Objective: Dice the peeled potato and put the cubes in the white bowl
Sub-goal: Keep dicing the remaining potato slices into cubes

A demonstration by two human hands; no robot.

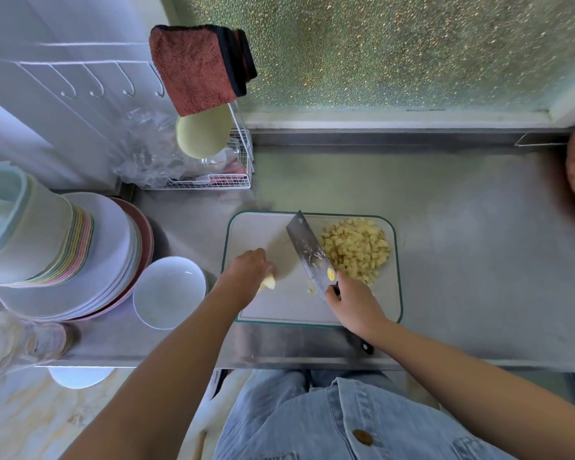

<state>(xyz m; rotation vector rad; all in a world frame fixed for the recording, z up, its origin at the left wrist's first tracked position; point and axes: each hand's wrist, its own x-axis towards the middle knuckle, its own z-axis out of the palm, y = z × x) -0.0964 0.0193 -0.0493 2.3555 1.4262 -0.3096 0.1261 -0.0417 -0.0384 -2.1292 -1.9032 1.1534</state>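
Waiting cube-less at left, round white ceramic bowl [170,290]; left hand [246,267] pinches pale potato wedge [269,283] on green-edged white cutting board [263,234], apparently steadying it; broad steel cleaver [307,250], right hand [352,303] clenched round its handle, fences off heaped yellow potato cubes [356,250].

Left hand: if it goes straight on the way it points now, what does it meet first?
Past the left hand lies bare cutting board, then probably the cleaver blade; height unclear.
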